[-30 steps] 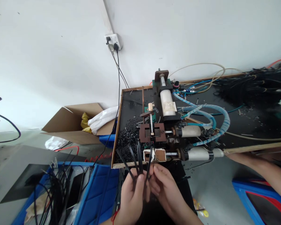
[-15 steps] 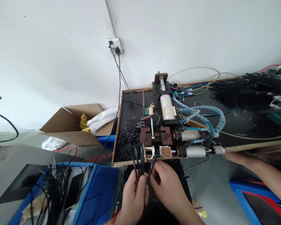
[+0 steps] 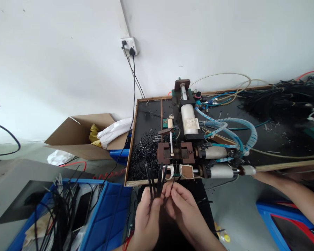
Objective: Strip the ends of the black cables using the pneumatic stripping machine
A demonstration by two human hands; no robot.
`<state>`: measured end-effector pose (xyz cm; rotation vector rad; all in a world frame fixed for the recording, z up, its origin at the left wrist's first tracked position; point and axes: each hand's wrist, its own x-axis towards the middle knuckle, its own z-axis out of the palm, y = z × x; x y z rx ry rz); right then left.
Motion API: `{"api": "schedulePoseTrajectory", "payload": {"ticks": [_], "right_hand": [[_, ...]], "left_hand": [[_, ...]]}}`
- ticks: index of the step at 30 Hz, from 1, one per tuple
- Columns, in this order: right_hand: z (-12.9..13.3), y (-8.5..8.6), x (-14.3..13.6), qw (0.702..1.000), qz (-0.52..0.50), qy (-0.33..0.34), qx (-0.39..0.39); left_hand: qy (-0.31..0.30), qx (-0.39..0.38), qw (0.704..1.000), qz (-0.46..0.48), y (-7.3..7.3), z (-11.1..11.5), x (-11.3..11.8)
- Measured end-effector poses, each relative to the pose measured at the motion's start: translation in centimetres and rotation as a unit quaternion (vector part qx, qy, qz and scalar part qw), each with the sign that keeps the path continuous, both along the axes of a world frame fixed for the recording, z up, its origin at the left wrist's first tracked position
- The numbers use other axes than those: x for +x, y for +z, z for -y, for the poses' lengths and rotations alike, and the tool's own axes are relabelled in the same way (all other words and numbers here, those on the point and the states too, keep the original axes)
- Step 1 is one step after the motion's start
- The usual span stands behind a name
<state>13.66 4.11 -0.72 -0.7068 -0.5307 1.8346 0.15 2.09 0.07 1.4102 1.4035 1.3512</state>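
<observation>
We hold a small fan of black cable pieces [image 3: 155,181] in our left hand [image 3: 146,218], fingers closed round their lower ends so the tips stand up just short of the tabletop's [image 3: 277,139] near edge. Our right hand [image 3: 181,205] is pinched narrow on one strand of that fan, thumb and forefinger touching it beside the left thumb. We judge this to be the sorting step: singling one piece out of the bunch before it goes to the pneumatic jig [image 3: 184,153] that sits near the tabletop's near-left corner, its two white-lined openings [image 3: 185,170] facing us at the edge. The next move seems to call for drawing that strand free without dragging its neighbours, then lining its end squarely with an opening. A heap of black offcuts [image 3: 143,157] lies on the tabletop left of the jig, and a blue crate [image 3: 107,212] with more black cables stands below the left edge. Another person's forearm [image 3: 290,191] rests along the near edge to our right.
</observation>
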Motion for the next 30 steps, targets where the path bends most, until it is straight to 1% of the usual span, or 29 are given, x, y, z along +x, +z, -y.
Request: {"api": "schedulePoseTrajectory", "payload": {"ticks": [2,5,8,12,15,18,25,30], "right_hand": [[-0.3,0.1,0.0,0.999,-0.045,0.017,-0.019],[-0.7,0.3,0.2,0.995,-0.094,0.002,-0.037],[-0.8,0.0,0.4,0.990,-0.133,-0.001,-0.054],[-0.8,-0.5,0.5,0.984,-0.162,0.022,-0.065],[-0.9,-0.6,0.4,0.982,-0.172,0.026,-0.074],[-1.1,-0.6,0.4,0.982,-0.172,0.026,-0.080],[-1.3,-0.4,0.3,0.983,-0.156,0.025,-0.088],[-1.1,-0.6,0.4,0.988,-0.125,0.018,-0.093]], "left_hand": [[-0.015,0.031,0.999,-0.032,-0.1,0.0,-0.3],[-0.032,0.080,0.993,-0.083,-0.3,-0.1,-0.7],[-0.036,0.097,0.990,-0.094,-0.3,-0.2,-1.0],[-0.049,0.084,0.991,-0.090,-0.2,0.0,-1.0],[-0.050,0.078,0.992,-0.088,-0.2,0.0,-0.9],[-0.043,0.076,0.992,-0.088,-0.1,-0.1,-0.9],[-0.049,0.059,0.995,-0.065,0.2,-0.3,-0.7],[-0.038,0.022,0.998,-0.041,-0.5,0.3,-0.7]]}}
